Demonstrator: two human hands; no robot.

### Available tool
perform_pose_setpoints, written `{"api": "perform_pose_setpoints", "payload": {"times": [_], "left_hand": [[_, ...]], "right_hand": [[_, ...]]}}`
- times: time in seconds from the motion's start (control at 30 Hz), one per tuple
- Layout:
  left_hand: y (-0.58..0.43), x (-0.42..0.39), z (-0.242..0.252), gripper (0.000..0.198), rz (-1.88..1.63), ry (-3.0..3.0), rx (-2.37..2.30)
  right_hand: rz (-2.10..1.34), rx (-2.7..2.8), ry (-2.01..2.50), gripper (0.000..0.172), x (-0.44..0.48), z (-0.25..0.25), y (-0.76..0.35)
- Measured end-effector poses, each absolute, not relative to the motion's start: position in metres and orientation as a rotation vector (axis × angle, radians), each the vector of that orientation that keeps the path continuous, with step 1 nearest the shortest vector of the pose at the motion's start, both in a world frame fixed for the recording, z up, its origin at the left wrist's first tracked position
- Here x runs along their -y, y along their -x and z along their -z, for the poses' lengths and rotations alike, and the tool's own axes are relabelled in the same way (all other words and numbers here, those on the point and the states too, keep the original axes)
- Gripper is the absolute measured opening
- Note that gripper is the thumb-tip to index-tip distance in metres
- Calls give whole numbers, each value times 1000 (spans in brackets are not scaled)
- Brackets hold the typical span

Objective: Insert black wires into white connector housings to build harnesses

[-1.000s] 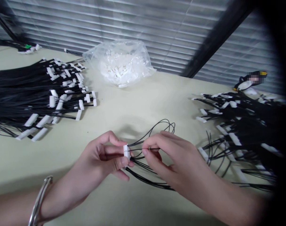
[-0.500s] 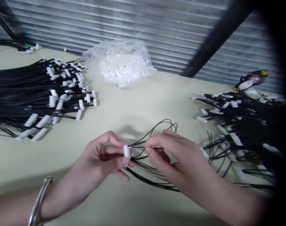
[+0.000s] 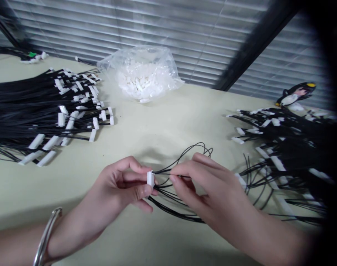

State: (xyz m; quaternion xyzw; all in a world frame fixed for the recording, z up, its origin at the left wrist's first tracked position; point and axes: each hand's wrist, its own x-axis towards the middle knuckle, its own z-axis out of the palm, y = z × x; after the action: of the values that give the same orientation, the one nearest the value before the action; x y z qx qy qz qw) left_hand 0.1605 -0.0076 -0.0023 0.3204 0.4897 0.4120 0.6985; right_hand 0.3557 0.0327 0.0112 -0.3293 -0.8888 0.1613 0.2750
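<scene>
Between the thumb and fingers of my left hand (image 3: 126,184) is a white plastic connector housing (image 3: 150,180), held upright above the table. Several thin black wires (image 3: 176,214) run from its right side and curve away under my right hand (image 3: 204,181). The thumb and index finger of that hand are pinched on one black wire (image 3: 164,174), a short way to the right of the housing. Its near end reaches the housing's upper part; how deep it sits there I cannot tell. A wire loop (image 3: 201,144) stands up behind my right fingers.
A large bundle of black wires with white connectors (image 3: 46,111) lies at left, a similar pile (image 3: 293,147) at right. At the back is a clear plastic bag (image 3: 143,77) of white connectors, before window blinds (image 3: 157,22). A penguin-shaped figure (image 3: 296,96) stands back right.
My right hand has shifted very slightly left, closer to the housing, still pinching the wire. The housing has turned a little in my left hand, and the wire loop has moved slightly right.
</scene>
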Motion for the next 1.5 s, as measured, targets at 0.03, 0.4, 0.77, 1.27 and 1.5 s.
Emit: {"api": "perform_pose_setpoints", "payload": {"times": [0.03, 0.4, 0.77, 1.27, 1.5], "left_hand": [[-161, 8, 2, 13, -916, -715, -1099], [-164, 7, 2, 6, -937, -750, -1117], [-165, 7, 1, 8, -960, -740, -1123], [-163, 8, 5, 10, -951, -789, -1091], [-157, 7, 8, 16, -914, -791, -1013]], "right_hand": [[-417, 2392, 860, 13, -32, -10, -356], [-325, 2409, 747, 13, -28, -4, -352], [-268, 2445, 734, 16, -27, 0, -351], [-28, 2529, 705, 10, -28, -2, -351], [368, 2550, 1023, 24, -76, -8, -374]]}}
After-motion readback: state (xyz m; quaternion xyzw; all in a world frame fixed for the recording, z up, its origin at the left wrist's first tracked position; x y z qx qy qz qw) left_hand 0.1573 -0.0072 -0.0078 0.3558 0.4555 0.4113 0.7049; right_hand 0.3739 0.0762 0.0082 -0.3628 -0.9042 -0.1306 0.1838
